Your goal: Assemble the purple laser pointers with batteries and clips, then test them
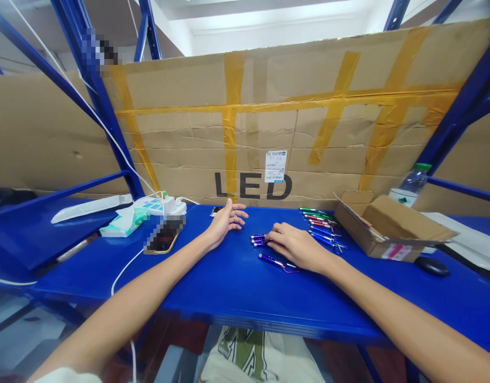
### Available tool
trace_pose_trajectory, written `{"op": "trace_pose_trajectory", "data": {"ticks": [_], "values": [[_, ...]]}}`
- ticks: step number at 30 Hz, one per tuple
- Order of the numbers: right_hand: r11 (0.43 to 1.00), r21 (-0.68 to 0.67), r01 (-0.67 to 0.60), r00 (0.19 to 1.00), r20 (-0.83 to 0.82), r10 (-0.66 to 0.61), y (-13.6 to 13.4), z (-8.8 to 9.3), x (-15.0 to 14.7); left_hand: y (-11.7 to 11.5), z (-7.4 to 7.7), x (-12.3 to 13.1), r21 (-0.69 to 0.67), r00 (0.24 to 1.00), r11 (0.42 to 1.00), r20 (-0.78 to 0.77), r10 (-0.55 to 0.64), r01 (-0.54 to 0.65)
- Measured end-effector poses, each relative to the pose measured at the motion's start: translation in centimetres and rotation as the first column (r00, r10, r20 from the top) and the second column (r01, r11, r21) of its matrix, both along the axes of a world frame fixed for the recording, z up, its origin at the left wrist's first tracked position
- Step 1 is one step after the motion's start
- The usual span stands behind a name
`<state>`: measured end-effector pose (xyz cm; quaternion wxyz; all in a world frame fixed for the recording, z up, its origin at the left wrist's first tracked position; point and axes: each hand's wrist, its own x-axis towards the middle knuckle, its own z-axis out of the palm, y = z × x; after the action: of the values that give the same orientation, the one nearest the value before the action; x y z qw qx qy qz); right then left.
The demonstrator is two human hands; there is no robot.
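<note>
The right hand is lying with curled fingers on the purple pens in mid-table, seemingly gathering them, while the left hand is resting open and empty, ready nearby.

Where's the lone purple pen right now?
In the head view, the purple pen lies on the blue table, just centre-right, at the near side of the right hand.
</note>
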<state>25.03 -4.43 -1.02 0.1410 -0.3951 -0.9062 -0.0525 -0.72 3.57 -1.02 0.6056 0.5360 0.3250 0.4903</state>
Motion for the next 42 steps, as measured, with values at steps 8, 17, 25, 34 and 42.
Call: {"op": "trace_pose_trajectory", "data": {"ticks": [8, 17, 25, 34, 42], "values": [[0.993, -0.077, -0.091, 0.991, -0.103, 0.083, -0.2, -0.1, -0.5, 0.0, -0.2, 0.0, 0.008, 0.999, 1.0, -0.041, 0.024, -0.023], [0.992, -0.09, -0.083, 0.951, -0.304, 0.052, 0.2, 0.0, 0.4, -0.2, -0.2, 0.2, -0.014, 0.999, 1.0, -0.036, 0.007, -0.007], [0.989, -0.148, -0.018, 0.969, -0.245, -0.019, -0.3, 0.3, 0.0, 0.0, -0.4, 0.0, -0.035, 0.996, 0.996, -0.008, -0.084, 0.084], [0.989, -0.146, -0.009, 0.972, -0.233, -0.025, -0.7, 0.8, -0.3, -0.4, -0.2, 0.0, -0.052, 0.984, 0.983, 0.022, -0.176, 0.177], [0.991, -0.11, -0.076, 0.946, -0.321, 0.037, -0.1, 0.1, 0.2, -0.1, -0.4, 0.0, -0.056, 0.983, 0.982, 0.043, -0.178, 0.18]]}}
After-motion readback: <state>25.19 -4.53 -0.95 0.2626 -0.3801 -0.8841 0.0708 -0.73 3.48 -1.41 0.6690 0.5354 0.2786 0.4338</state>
